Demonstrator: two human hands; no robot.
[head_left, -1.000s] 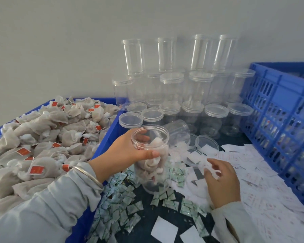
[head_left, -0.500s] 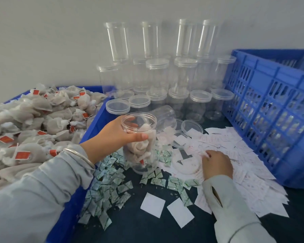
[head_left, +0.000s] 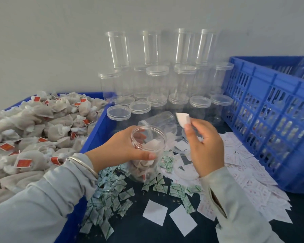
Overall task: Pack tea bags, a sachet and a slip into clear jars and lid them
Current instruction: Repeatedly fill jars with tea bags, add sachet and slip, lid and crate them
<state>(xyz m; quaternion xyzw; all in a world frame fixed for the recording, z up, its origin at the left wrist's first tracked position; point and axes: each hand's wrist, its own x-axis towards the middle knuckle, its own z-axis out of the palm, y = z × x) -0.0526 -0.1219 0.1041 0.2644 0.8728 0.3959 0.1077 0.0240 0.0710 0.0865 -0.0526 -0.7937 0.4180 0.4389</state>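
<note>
Open jar held above table; slip raised beside its mouth.

Left hand (head_left: 128,148) grips the clear jar (head_left: 146,153) round its upper wall, lidless, tilted slightly, over the scattered sachets (head_left: 109,195); jar roughly half full of pale tea bags (head_left: 140,168), one red tag possibly showing low down, blurred; right hand (head_left: 206,146) pinches a white slip (head_left: 182,118) just above and right of the rim; more slips (head_left: 249,174) lie on the dark table (head_left: 140,230).

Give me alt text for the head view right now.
The left hand grips an open clear jar part-filled with tea bags, while the right hand pinches a white slip beside the jar's mouth. Around them lie green sachets, a bin of tea bags, empty jars and a blue crate.
</note>
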